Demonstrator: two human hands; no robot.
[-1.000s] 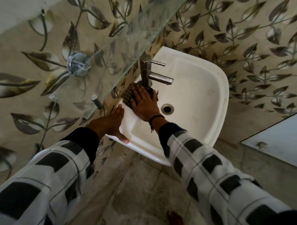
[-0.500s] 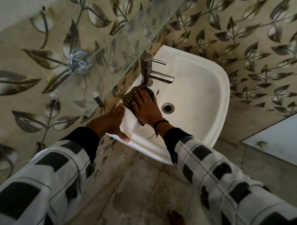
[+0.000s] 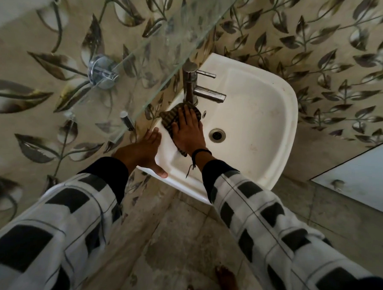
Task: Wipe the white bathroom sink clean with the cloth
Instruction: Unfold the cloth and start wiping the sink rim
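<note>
I see the white sink (image 3: 261,111) fixed to the leaf-patterned wall. Its bowl shows faint specks, so I judge most of the wiping is left. The left hand (image 3: 142,151) rests flat on the left rim, gripping nothing. The right hand (image 3: 186,134), fingers straight, presses the cloth (image 3: 173,118) onto the ledge at the tap (image 3: 191,85) base.

White sleeves (image 3: 266,225) with black blocks, dark cuffs (image 3: 107,170), black cord band (image 3: 200,152) behind right hand (image 3: 189,134), bare foot (image 3: 227,279).
</note>
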